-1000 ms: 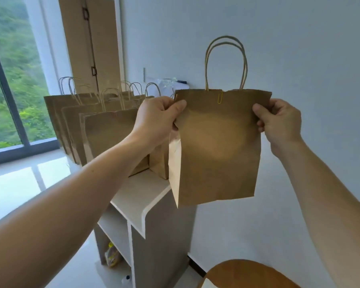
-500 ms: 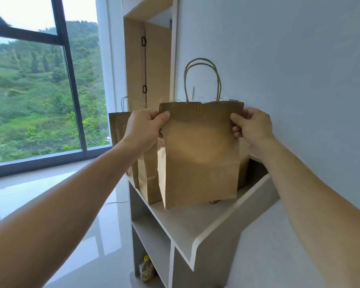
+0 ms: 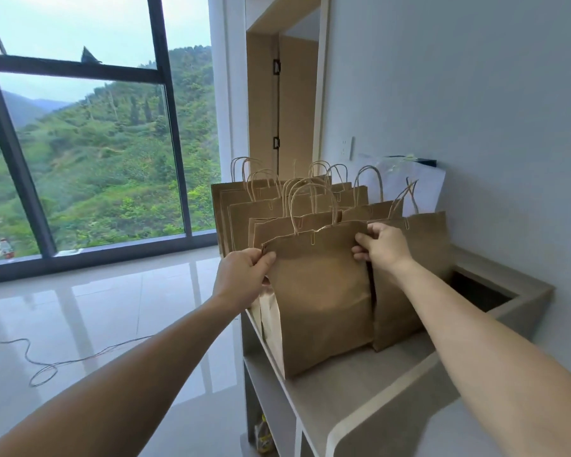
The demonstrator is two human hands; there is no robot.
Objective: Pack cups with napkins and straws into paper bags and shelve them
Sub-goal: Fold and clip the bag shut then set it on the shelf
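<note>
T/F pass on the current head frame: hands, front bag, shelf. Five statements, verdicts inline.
1. The left hand and right hand each pinch the top edge of the front bag. True.
2. The front bag hangs in the air, clear of the shelf top. False: its bottom rests on the shelf top.
3. A paper clip sits on the front bag's top edge. True.
4. The front bag is alone on the shelf. False: other bags stand behind and beside it.
5. A cable lies on the floor. True.
</note>
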